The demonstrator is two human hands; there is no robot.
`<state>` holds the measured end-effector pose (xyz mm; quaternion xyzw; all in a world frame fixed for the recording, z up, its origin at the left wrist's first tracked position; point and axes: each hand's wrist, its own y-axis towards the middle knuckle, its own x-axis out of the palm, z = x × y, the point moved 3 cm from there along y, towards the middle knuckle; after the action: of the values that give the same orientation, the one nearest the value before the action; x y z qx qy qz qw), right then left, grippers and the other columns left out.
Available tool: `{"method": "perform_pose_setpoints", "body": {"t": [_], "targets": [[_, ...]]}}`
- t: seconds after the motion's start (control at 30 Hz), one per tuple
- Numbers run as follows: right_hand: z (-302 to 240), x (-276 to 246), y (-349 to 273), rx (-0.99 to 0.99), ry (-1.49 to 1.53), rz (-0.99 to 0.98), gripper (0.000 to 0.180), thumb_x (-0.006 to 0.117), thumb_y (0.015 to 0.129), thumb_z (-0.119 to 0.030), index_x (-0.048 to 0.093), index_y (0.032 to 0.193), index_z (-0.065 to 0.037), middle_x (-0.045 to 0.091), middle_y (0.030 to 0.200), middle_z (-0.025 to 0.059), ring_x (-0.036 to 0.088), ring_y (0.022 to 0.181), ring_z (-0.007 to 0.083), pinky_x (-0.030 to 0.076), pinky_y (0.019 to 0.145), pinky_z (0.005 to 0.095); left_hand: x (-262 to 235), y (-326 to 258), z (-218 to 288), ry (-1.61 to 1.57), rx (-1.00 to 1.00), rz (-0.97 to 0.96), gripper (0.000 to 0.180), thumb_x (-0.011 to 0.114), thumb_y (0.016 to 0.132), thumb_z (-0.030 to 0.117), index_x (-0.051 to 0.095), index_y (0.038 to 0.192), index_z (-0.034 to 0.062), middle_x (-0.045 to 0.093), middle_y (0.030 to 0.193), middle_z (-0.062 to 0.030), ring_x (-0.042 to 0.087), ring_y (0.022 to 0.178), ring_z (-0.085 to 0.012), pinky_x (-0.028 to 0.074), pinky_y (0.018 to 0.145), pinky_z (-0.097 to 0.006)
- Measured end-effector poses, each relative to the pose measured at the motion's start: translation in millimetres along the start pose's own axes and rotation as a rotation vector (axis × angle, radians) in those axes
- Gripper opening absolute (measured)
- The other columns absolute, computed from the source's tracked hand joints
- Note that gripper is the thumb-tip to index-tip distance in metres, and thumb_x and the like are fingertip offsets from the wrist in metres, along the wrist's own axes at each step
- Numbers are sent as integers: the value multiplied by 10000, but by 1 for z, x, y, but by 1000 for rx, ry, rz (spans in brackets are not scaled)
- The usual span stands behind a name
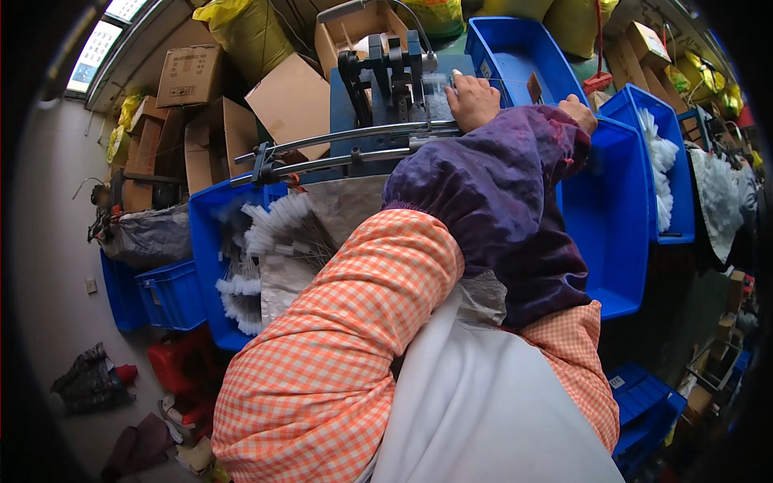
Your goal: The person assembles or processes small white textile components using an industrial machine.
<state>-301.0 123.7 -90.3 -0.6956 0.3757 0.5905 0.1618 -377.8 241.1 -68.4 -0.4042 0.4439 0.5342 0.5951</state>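
Note:
My left hand [473, 101] is at the right side of a bench machine with black upright arms [385, 80]. Its fingers are bent over a white-bristled wire brush [437, 90], and a thin wire runs out to the right. Farther right, my right hand [579, 114] is curled closed near the wall between two blue bins; whatever it holds is hidden. Purple oversleeves hide both wrists. Two steel rods [346, 145] cross in front of the machine. Below and left of them, a pile of white-bristled brushes [282, 225] with wire stems lies by a blue bin [211, 266].
A blue bin [612, 217] stands at my right, another [523, 40] beyond the machine. White-bristled pieces [659, 161] fill a bin farther right. Cardboard boxes [190, 76] and yellow sacks [254, 36] crowd the back left. A red object [179, 362] sits low on the left.

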Motion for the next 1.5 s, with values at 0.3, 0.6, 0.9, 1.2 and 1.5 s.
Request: {"method": "perform_pose_setpoints", "body": {"t": [0.3, 0.6, 0.9, 1.2, 1.5], "targets": [[3, 5, -1, 11, 38, -5, 391, 416, 843, -326, 492, 1135, -77, 549, 1046, 89, 491, 983, 265, 376, 814, 391, 1, 4, -1, -115, -107, -16, 303, 560, 751, 116, 573, 1045, 44, 515, 1076, -115, 474, 1015, -266, 475, 761, -330], [-16, 8, 2, 26, 37, -70, 385, 389, 854, -313, 482, 1142, -75, 544, 1056, 90, 486, 995, 271, 372, 829, 395, -10, -15, -13, -69, -42, -49, 309, 562, 750, 108, 567, 1051, 36, 509, 1079, -126, 474, 1021, -273, 470, 778, -344], [-39, 14, 5, 22, 32, -67, 387, 385, 858, -314, 468, 1151, -76, 540, 1059, 90, 481, 1006, 268, 365, 838, 398, -9, -24, -32, -97, -123, -20, 316, 502, 784, 161, 553, 1073, 46, 526, 1088, -93, 465, 1048, -257, 454, 796, -324], [-50, 24, 8, 28, 21, -45, 370, 396, 849, -311, 481, 1126, -80, 549, 1037, 88, 485, 1000, 263, 365, 835, 403, -18, -41, -40, 11, -15, -61, 320, 550, 761, 158, 564, 1069, 73, 521, 1087, -101, 467, 1048, -265, 455, 801, -337], [-63, 21, 9, 34, 6, -73, 380, 391, 849, -310, 469, 1148, -88, 546, 1051, 88, 481, 1009, 261, 352, 854, 406, -18, -43, -49, 41, 1, -81, 338, 582, 741, 140, 564, 1071, 65, 513, 1099, -106, 467, 1052, -273, 459, 804, -330]]}}
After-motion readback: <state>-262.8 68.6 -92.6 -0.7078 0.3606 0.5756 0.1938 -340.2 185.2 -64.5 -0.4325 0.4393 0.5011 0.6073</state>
